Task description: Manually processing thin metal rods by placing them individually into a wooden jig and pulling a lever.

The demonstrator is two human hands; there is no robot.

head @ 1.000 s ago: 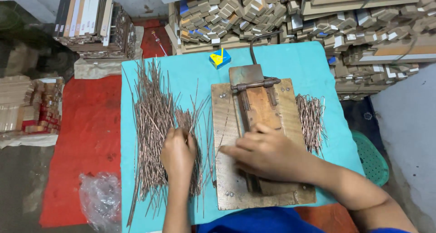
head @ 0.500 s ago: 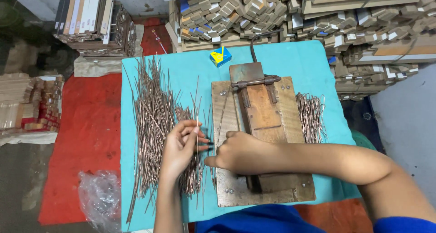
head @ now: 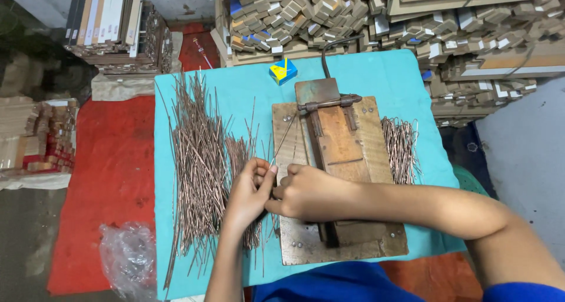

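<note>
My left hand (head: 250, 196) and my right hand (head: 306, 191) meet at the left edge of a wooden board jig (head: 365, 155) with a metal hinged lever (head: 329, 104). Together they pinch a thin copper-coloured wire (head: 283, 138) that slants up over the board. Left of the hands lies a big loose pile of long wires (head: 197, 161), with a shorter bundle (head: 238, 155) just beside my left hand. Right of the board sits a small heap of bent wires (head: 401, 149).
The work lies on a teal-covered table (head: 376, 72). A small blue and yellow box (head: 283, 71) sits at its far side. Stacks of wooden blocks (head: 376, 14) fill the back, boards (head: 112, 25) the far left. A red mat (head: 112, 178) and plastic bag (head: 126, 258) lie left.
My right hand has left the top of the board and moved left to meet my left hand. My left hand has lifted off the wire pile, and both now pinch one wire.
</note>
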